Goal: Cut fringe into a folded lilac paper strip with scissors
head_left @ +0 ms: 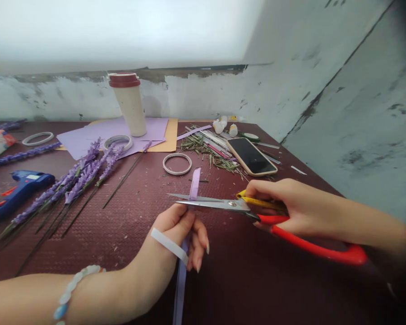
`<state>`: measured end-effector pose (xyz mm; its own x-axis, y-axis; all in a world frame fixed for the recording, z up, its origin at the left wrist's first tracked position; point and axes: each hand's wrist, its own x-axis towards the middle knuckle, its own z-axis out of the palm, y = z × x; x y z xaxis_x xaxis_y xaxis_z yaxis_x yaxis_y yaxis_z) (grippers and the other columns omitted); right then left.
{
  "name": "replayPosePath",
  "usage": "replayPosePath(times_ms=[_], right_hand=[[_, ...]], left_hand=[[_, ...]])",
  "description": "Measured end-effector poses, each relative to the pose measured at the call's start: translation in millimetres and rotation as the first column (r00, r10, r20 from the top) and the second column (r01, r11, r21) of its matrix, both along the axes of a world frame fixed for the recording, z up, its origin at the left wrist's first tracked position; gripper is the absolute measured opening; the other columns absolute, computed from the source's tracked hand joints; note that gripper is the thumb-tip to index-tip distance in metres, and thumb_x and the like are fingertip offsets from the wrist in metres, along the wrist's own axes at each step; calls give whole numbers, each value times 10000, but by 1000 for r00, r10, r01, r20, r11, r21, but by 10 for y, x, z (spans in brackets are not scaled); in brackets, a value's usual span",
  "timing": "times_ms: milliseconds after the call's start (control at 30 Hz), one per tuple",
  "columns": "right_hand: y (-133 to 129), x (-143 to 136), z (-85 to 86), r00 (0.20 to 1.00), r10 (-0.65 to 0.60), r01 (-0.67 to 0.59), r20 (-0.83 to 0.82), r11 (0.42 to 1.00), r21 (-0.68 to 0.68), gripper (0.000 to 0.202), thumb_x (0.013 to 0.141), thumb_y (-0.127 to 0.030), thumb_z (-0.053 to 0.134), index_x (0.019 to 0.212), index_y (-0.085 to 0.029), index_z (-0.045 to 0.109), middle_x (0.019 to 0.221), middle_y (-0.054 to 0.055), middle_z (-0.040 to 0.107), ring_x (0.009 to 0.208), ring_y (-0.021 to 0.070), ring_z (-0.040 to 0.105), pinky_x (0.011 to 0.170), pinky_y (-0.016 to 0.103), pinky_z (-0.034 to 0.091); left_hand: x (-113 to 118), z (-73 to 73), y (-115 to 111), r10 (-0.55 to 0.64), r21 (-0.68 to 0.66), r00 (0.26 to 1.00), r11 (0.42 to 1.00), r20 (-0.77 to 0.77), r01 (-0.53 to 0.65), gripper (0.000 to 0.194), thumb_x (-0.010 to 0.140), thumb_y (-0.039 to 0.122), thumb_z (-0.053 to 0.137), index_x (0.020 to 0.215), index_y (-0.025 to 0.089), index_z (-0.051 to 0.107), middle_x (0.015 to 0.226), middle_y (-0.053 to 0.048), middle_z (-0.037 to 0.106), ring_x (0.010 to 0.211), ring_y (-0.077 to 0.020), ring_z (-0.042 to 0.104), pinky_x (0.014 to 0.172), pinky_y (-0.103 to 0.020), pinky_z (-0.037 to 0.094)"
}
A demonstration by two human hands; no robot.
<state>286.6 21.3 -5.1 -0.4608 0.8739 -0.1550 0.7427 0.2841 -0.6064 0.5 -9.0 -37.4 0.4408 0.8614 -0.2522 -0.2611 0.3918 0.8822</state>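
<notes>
Low in the middle of the head view, my left hand [182,230] pinches a lilac paper strip [195,181]. The strip's short end stands up above the fingers, and its long tail hangs below the palm. A narrow white strip [169,244] lies across the back of this hand near the thumb. My right hand [291,205] grips scissors [232,204] with red and yellow handles. Their blades are parted and lie across the lilac strip, just above my left fingertips. Whether the blades touch the paper I cannot tell.
Paper lavender stems [84,178] and a blue glue gun [27,187] lie on the left. Behind are lilac sheets [152,128], a lidded cup [130,106] and tape rings [177,164]. A phone [252,155] rests beside green clippings [203,149] near the wall [368,113].
</notes>
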Motion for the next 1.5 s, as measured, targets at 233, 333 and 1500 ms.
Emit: replayPosePath(times_ms=[233, 333, 1500], right_hand=[[25, 68, -61, 996, 84, -84, 11, 996, 3, 223, 849, -388, 742, 883, -295, 543, 768, -35, 613, 660, 202, 495, 570, 330, 412], [30, 72, -66, 995, 98, -98, 32, 995, 4, 244, 871, -430, 737, 879, -291, 537, 770, -31, 607, 664, 198, 487, 574, 327, 415], [-54, -136, 61, 988, -101, 127, 115, 960, -250, 607, 577, -225, 896, 1107, -310, 612, 1039, -44, 760, 990, 300, 719, 838, 346, 574]], left_hand=[[0, 9, -4, 16, -3, 1000, 1000, -12, -16, 400, 925, 446, 898, 731, 195, 654, 593, 29, 690, 402, -67, 557, 438, -168, 402], [-6, 6, -7, 16, -6, 1000, 1000, -21, -16, 390, 932, 438, 886, 740, 202, 643, 585, 33, 686, 398, -69, 552, 435, -168, 398], [1, -44, 58, 12, 53, 991, 999, -130, -5, 479, 943, 554, 832, 666, 183, 711, 497, 15, 595, 420, -93, 500, 472, -216, 389]])
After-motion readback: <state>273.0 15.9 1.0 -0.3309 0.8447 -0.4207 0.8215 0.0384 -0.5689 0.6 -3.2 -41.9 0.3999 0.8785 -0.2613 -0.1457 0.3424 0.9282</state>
